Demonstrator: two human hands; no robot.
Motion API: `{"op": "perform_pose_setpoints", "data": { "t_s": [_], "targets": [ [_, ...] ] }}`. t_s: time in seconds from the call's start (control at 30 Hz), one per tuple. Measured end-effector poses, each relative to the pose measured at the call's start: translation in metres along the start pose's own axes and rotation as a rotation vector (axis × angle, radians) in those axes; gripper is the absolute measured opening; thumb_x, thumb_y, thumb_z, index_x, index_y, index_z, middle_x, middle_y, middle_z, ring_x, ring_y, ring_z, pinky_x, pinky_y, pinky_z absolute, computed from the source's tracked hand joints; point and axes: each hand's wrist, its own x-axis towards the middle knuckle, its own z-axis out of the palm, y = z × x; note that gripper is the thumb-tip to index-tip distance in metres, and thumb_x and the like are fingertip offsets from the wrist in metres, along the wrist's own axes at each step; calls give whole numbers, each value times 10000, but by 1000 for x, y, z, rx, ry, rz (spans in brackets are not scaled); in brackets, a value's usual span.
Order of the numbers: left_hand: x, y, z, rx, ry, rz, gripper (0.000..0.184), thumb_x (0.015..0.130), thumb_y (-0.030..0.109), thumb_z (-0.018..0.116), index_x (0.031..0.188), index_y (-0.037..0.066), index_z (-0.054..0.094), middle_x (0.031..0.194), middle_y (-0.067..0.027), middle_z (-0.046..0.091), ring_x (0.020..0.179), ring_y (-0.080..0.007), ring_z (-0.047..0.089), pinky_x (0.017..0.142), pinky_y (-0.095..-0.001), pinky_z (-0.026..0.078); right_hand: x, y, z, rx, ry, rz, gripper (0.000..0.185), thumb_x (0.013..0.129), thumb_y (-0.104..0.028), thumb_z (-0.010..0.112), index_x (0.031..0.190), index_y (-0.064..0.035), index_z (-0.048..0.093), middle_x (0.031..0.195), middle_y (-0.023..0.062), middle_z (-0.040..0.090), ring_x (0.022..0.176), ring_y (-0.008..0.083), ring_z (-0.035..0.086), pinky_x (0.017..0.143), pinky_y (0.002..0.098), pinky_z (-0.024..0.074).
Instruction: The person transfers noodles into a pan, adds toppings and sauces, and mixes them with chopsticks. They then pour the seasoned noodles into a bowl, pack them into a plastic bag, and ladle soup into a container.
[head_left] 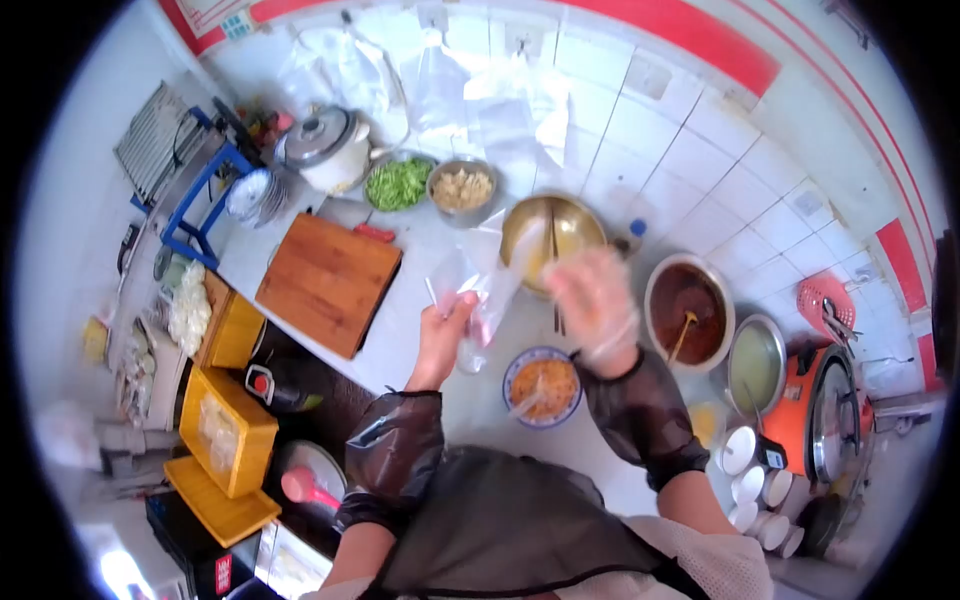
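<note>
No lettering, brand or number can be read with certainty. At the upper left of the frame, a small pale sticker on the wall beside a red band bears blue-green marks too small to make out. At the lower left, a red label on a black box shows white marks, illegible at this size. Above and to the right of it, a dark container has a red-and-white patch, blurred. At the lower right, a black panel by an orange cooker carries pale marks, likewise unreadable.
</note>
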Motion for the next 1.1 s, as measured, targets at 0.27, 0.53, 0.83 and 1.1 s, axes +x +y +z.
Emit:
{"op": "perform_pose_setpoints", "data": {
  "t_s": [0.27, 0.53, 0.83, 1.1],
  "targets": [
    [-98, -24, -16, 419, 39, -62, 467, 975, 380, 433, 846, -16, 647, 452, 16, 428, 369, -78, 403, 359, -248, 310, -79, 12, 34, 555, -950, 529, 375, 837, -332, 646, 1020, -6, 629, 966, 112, 620, 934, 198, 558, 837, 314, 431],
    [-133, -74, -43, 436, 55, -161, 431, 935, 374, 521, 826, -30, 624, 520, -17, 471, 415, -92, 428, 396, -255, 349, -124, -18, 36, 828, -751, 813, 295, 796, -287, 697, 773, 2, 642, 705, 40, 586, 668, 139, 546, 621, 294, 439],
    [-168, -72, -32, 590, 541, 312, 235, 745, 52, 723, 940, -6, 604, 837, -80, 598, 755, -149, 564, 687, -268, 469, -185, -35, 70, 441, -608, 698, 255, 761, -270, 694, 785, -23, 637, 709, 109, 619, 662, 177, 577, 598, 329, 430],
    [-166, -133, -40, -546, 7, -374, 168, 886, 14, 529, 1027, -76, 521, 1062, -180, 589, 1020, -276, 597, 945, -400, 492, -212, -22, 88, 395, -708, 754, 229, 766, -244, 693, 708, -49, 587, 704, 65, 571, 665, 173, 535, 615, 325, 427]
  ]
}}
